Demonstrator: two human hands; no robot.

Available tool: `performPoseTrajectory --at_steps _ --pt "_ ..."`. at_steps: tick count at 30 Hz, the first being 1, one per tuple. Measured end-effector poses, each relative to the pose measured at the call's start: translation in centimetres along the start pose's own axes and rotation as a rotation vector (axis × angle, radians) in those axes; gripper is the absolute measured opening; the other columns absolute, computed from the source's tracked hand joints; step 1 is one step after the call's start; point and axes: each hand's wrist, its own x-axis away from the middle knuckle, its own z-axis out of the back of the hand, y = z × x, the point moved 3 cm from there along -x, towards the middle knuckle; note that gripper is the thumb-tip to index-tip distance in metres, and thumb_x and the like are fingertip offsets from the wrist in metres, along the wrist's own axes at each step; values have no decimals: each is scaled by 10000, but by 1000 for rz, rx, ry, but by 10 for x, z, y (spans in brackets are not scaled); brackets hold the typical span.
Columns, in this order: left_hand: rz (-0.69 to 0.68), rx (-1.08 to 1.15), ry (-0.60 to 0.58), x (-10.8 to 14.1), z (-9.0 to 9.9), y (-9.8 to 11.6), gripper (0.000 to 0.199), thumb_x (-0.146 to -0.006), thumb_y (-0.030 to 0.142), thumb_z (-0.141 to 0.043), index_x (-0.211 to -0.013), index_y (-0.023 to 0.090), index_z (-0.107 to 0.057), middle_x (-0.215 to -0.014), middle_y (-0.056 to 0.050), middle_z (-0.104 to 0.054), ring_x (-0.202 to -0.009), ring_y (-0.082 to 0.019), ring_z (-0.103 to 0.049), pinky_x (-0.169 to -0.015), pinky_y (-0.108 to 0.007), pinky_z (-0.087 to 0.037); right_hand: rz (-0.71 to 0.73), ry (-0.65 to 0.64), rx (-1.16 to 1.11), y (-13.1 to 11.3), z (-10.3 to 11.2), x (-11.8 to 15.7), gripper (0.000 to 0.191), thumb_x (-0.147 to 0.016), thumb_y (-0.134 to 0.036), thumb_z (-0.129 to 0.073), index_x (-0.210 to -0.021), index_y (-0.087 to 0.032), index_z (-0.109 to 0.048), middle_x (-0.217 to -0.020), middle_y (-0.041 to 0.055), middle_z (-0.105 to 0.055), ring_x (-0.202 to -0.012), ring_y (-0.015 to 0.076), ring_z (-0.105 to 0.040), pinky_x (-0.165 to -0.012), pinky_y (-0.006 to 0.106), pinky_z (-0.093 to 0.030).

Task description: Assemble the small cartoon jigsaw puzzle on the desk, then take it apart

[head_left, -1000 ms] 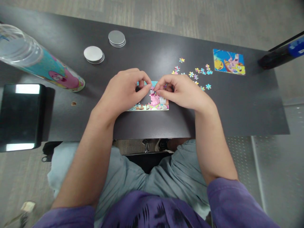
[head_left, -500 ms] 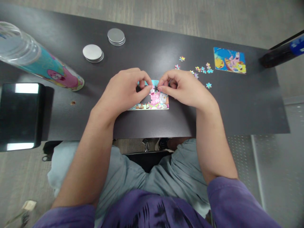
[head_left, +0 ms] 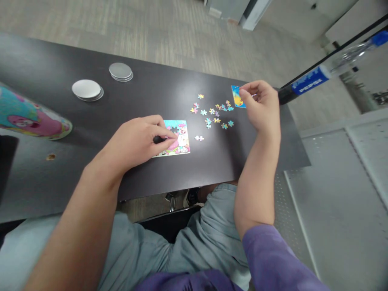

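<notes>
1. Jigsaw puzzle (head_left: 184, 145), left of centre, partly under the narrowed left hand (head_left: 136, 139), hold unclear: sideways pressure could part it.
2. Right hand (head_left: 263, 104), pinched narrow over the picture card (head_left: 237, 97) at far right, contents unclear: a low sweep could scatter loose pieces (head_left: 217, 120).

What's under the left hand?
The left hand covers the left part of a part-built puzzle; its right part shows, with a gap in it. Pieces or gaps beneath the hand can't be seen.

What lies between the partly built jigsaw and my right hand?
Loose jigsaw pieces lie scattered between the partly built jigsaw and your right hand, as the head view shows.
</notes>
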Motion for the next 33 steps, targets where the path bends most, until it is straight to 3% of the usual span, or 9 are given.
performPoseTrajectory --at_steps 2,7,13,19,23,27,33 --pt "-19 -6 3 0 -1 1 322 -1151 537 -751 -1094 375 -1024 -1157 -87 -903 -952 -334 -809 -806 -428 -516 -22 57 20 9 1 0 211 -1052 -500 -885 -1085 -327 -768 -1011 65 -782 -898 302 -641 -888 478 -497" --pt "-2 11 45 0 5 7 359 -1172 541 -691 -1149 332 -982 -1084 -104 -864 -847 -312 -754 -758 -469 -488 -90 -59 108 21 -12 -1 169 -999 -424 -859 -1084 -313 -763 -1053 55 -778 -931 302 -683 -931 476 -576" --pt "94 -34 127 4 22 8 450 -1189 628 -611 -1258 311 -921 -1137 -71 -840 -832 -271 -631 -828 -489 -449 -118 -61 145 31 -9 -5 183 -1021 -449 -861 -1109 -330 -754 -1108 68 -792 -976 314 -701 -993 500 -634" --pt "170 -43 166 3 26 10 305 -1102 444 -625 -1194 303 -880 -1055 -51 -796 -839 -267 -617 -850 -466 -432 -155 -84 219 47 -6 -10 201 -1016 -504 -842 -1049 -344 -725 -1017 31 -696 -962 311 -682 -1035 503 -622" --pt "156 -15 144 1 22 9 340 -1137 575 -624 -1200 330 -852 -1047 -53 -763 -859 -286 -620 -852 -494 -421 -181 -143 216 52 -9 -11 142 -1012 -409 -844 -1014 -344 -718 -981 11 -680 -933 298 -669 -1021 482 -613" --pt "137 6 137 1 21 5 340 -1150 627 -633 -1201 363 -840 -1053 -41 -753 -861 -288 -606 -866 -510 -419 -107 -182 220 37 -19 -7 66 -1077 -347 -847 -1072 -330 -784 -1054 43 -726 -1004 318 -696 -1071 505 -605" --pt "160 -8 119 -1 22 4 450 -1152 684 -637 -1208 322 -898 -1093 -52 -809 -910 -294 -657 -866 -508 -450 61 -385 231 -18 -58 9 127 -1127 -406 -960 -1106 -330 -860 -1215 74 -783 -1084 329 -739 -1130 515 -622"
